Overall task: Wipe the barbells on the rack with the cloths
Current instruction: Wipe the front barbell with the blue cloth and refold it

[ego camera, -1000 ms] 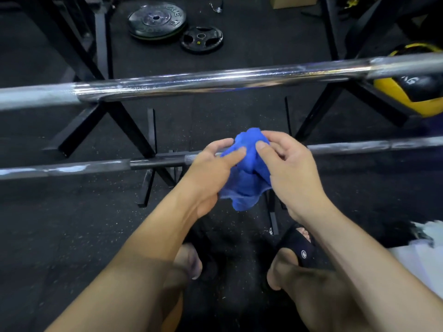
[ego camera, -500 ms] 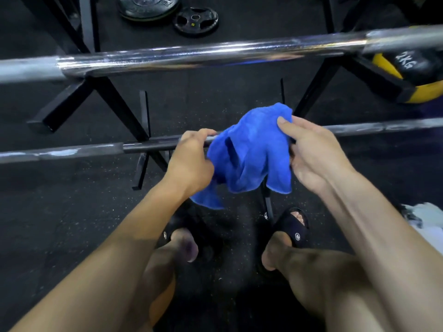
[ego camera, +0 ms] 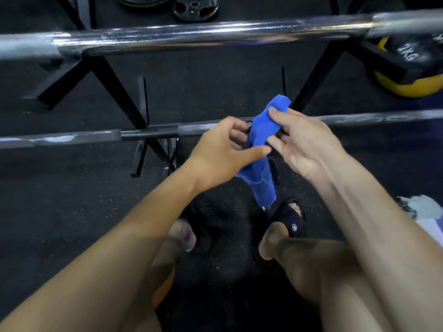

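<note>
Both hands bunching blue cloth [ego camera: 262,130] at lower barbell [ego camera: 148,133]: right hand [ego camera: 304,142] and left hand [ego camera: 223,152] pinch it. Next, probably: wrap cloth round bar, slide.

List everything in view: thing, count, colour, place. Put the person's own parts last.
Upper chrome steel barbell: one, shiny silver, across the top on the rack.
Lower dull grey barbell: one, grey and black, across the middle.
Black steel rack: one, black, behind the bars.
Blue terry cloth: one, blue, draped over the lower barbell.
Black weight plates: two, black, floor, top edge.
Yellow and black medicine ball: one, right, behind the rack.
Pale crumpled cloth: one, whitish, right edge.
Black slide sandal: one visible, on a foot.
Left hand: pinching the cloth.
Right hand: holding the cloth.
</note>
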